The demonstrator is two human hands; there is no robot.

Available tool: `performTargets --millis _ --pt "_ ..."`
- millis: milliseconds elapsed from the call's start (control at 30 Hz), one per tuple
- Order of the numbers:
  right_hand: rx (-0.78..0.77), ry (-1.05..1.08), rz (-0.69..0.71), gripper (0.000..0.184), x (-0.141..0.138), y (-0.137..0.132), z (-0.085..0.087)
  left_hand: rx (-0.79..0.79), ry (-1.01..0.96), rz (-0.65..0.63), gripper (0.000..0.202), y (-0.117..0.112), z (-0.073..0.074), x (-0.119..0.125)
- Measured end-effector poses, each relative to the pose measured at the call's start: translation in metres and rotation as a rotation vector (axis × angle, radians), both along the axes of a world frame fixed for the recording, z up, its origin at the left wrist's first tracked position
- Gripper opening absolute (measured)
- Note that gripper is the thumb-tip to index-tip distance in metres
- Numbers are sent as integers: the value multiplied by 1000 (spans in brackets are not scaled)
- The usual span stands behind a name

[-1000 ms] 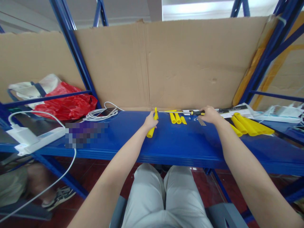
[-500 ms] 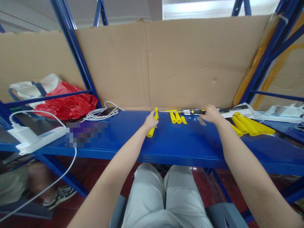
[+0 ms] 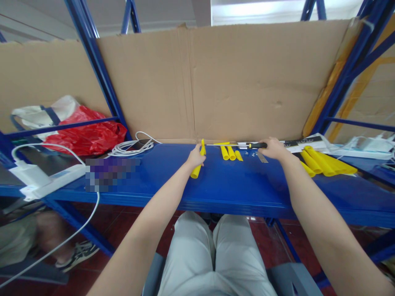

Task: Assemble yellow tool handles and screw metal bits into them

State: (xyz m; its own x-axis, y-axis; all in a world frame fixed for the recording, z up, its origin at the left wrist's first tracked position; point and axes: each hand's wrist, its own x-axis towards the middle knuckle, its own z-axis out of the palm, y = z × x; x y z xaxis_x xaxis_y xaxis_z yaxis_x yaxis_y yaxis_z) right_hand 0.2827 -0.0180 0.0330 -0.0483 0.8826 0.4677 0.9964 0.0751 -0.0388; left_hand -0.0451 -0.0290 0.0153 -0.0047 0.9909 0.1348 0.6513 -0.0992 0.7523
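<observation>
My left hand (image 3: 196,158) is wrapped round a yellow plastic tube-like handle (image 3: 195,172) with a narrower top end, standing tilted on the blue shelf. In my right hand (image 3: 274,148) is a screwdriver (image 3: 257,145) with a black and yellow grip. Its long shaft lies level to the left, and the tip reaches the upper part of the yellow handle; whether it sits in a screw is too small to tell. Between my hands lie several yellow pieces (image 3: 231,154), some tiny metal parts (image 3: 253,155) and a flat metal blade (image 3: 262,158).
More yellow tubular handles (image 3: 327,162) lie at the right, near a white power strip (image 3: 367,153). On the left are a coiled white cable (image 3: 129,149), a red plastic bag (image 3: 88,131) and a plugged-in charger (image 3: 32,174). Cardboard (image 3: 240,82) closes off the back. Another person's leg shows at lower left.
The screwdriver's grip and my right hand have shifted very slightly. My left hand and the yellow handle stay where they were.
</observation>
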Motion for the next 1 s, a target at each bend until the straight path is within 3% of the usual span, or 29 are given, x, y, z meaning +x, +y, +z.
performTargets --millis 267,567,767,1000 --pt "-5 8 -110 35 -7 -7 4 1 9 -15 73 1 0 0" --pt "-23 -57 -2 33 -1 0 1 -3 33 7 68 -2 2 1" --pt "-43 -28 -85 40 -2 -4 1 3 50 -2 69 -2 2 2" --pt "-115 -15 -73 41 -5 -4 4 13 50 -6 70 0 1 1"
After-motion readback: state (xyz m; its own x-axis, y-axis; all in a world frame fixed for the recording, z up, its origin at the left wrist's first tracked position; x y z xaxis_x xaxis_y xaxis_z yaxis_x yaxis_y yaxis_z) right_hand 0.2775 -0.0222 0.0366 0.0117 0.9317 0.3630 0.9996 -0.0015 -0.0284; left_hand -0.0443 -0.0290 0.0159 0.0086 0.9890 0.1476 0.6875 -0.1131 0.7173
